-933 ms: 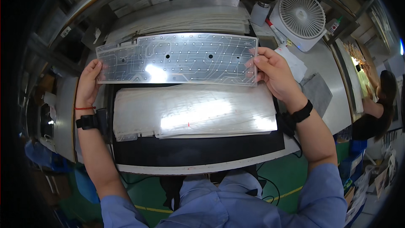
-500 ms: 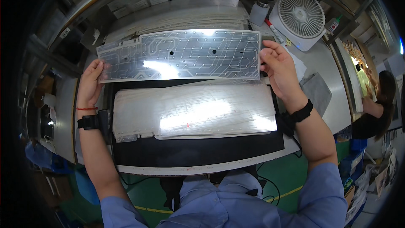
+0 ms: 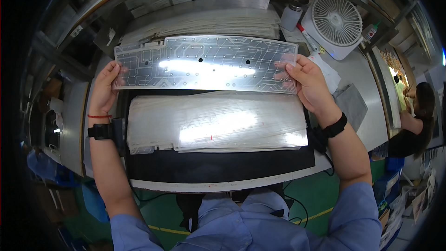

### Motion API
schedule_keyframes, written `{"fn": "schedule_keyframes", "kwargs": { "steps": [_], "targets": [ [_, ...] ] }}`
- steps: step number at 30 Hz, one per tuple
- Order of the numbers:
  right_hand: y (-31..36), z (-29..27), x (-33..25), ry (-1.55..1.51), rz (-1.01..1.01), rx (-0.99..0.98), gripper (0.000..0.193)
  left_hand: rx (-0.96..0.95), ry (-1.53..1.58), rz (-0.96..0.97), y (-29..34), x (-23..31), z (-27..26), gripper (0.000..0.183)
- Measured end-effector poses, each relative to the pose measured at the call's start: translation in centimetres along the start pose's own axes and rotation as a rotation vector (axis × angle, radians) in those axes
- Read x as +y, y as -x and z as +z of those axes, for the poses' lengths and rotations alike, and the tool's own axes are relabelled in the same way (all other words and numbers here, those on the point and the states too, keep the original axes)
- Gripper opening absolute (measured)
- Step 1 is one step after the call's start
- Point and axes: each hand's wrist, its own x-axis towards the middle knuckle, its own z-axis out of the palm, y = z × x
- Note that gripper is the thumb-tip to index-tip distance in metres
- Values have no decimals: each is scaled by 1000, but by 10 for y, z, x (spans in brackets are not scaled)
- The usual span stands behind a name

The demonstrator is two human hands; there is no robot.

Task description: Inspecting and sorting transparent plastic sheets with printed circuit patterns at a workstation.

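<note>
Membrane sheet (image 3: 204, 62): clear, printed with circuit traces, held flat and level above the desk, just beyond the stack, glare across its middle.
Desk (image 3: 367, 83): grey, carrying a black mat (image 3: 218, 167) along its near edge.
Stack of sheets (image 3: 216, 123): clear film piled on the mat, directly below the held sheet.
Fan (image 3: 335, 22): white, round-grilled, far right corner, well apart from the sheet.
Left hand (image 3: 106, 88): fingers closed on the sheet's left end, thumb on top; red cord and black band at the wrist.
Right hand (image 3: 309, 83): fingers gripping the sheet's right end; black band at the wrist.
Marker (image 3: 307, 38): red-capped, beside the fan.
</note>
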Motion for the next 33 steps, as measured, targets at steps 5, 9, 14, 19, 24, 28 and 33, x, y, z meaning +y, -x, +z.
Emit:
{"fn": "schedule_keyframes", "kwargs": {
  "steps": [5,9,14,19,24,28,33],
  "targets": [
    [-2,-3,4,56,5,6,24,240,-171,68,10,16,1,24],
    [5,9,0,90,69,-57,22,348,-597,322,18,26,49,32],
    [8,12,3,202,82,-55,23,-274,-670,159,39,24,120,49],
    [7,10,5,285,19,-75,23,-250,-758,210,36,18,123,48],
    [9,19,3,302,64,-17,24,-262,-759,146,28,7,138,40],
    [7,13,5,317,51,-58,26,-263,-699,50,24,7,138,36],
    [6,12,7,312,33,-58,25,-291,-549,-40,23,4,143,27]
  ]
}}
